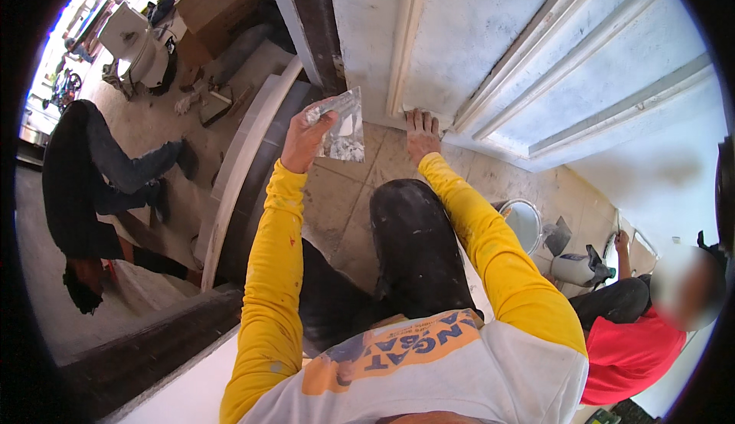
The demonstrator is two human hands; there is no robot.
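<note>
My left hand [305,139] is closed round a wide putty knife [346,129], its flat metal blade smeared with white putty and tilted up beside the door frame. My right hand [423,139] presses its fingers against the bottom of a white panelled door [467,37], beside a raised moulding [409,33]. A thin pale edge shows around those fingertips; what it belongs to is too hidden to tell. Both hands are apart, in front of my bent knees.
At right, a white bucket [523,225] stands by a dark scraper blade [559,236] and a whitish container [573,269]. A person in red [632,355] sits close by. Left, past a curved step edge [253,163], another person [84,186] bends down; a toilet [136,50] stands beyond.
</note>
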